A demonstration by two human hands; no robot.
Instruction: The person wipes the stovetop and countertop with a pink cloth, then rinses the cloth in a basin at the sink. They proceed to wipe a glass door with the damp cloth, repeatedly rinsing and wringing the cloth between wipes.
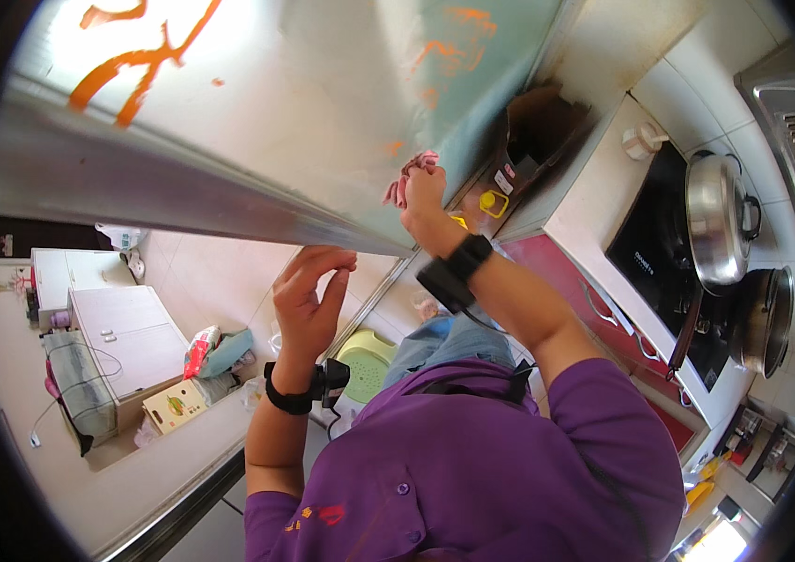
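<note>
My right hand point(425, 193) grips a crumpled pink cloth point(410, 171) at the lower part of a pale, glossy door panel point(313, 105). Bold orange marks point(141, 70) run across the panel at the upper left, and fainter orange smears point(450, 53) show nearer its right side. Just below the panel's grey frame edge point(180, 175), my left hand point(306, 298) is raised with bent fingers. A gap shows between its thumb and fingertips, and nothing is held there. Whether those fingertips touch the frame, I cannot tell.
To the right, a lidded steel pan point(717, 221) and a metal pot point(763, 323) sit on a black cooktop point(643, 232). A yellow-capped bottle point(492, 204) stands beside the counter. Below lies a green plastic stool point(364, 362). White cabinets point(130, 337) and bags point(218, 351) are at left.
</note>
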